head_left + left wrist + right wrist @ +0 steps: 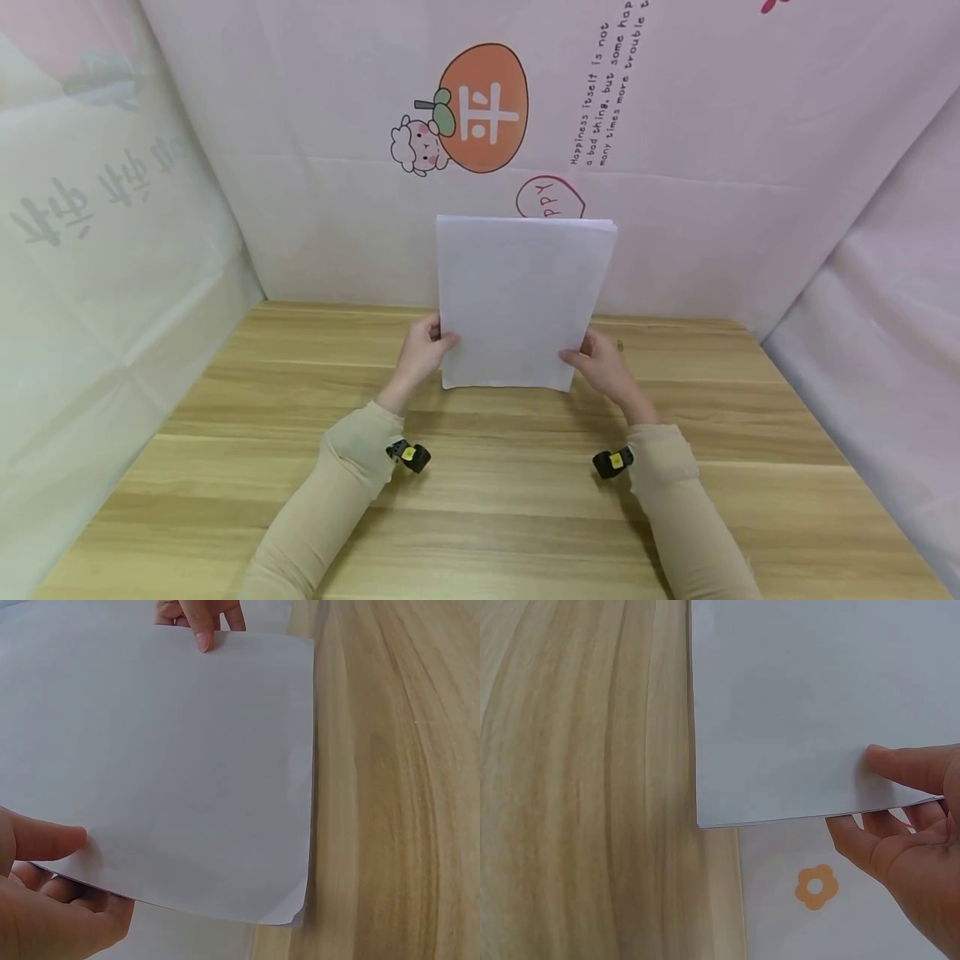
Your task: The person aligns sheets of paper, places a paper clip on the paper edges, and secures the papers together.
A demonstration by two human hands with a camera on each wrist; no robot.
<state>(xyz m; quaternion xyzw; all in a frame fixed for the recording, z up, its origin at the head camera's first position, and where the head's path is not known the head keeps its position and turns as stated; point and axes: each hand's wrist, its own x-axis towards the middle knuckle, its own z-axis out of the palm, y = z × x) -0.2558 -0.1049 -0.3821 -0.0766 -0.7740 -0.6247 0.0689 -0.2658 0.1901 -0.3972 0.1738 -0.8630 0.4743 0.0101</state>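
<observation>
A thin stack of white paper (521, 292) stands upright over the far part of the wooden table, its broad face toward the head camera. My left hand (423, 352) grips its left edge low down, thumb on the near face and fingers behind. On the opposite edge, my right hand (603, 364) pinches the sheets the same way. Several layers show along the top edge. In the left wrist view the paper's lower corner (292, 911) is slightly bent. The right wrist view shows the right thumb (907, 766) flat on the paper, with the fingers beneath the edge.
The wooden table (510, 500) reaches back to a white printed cloth (337, 208) hanging behind it. More cloth hangs at the left (97, 275) and right (885, 333). A small dark object (620, 345) lies on the table just beyond the right hand.
</observation>
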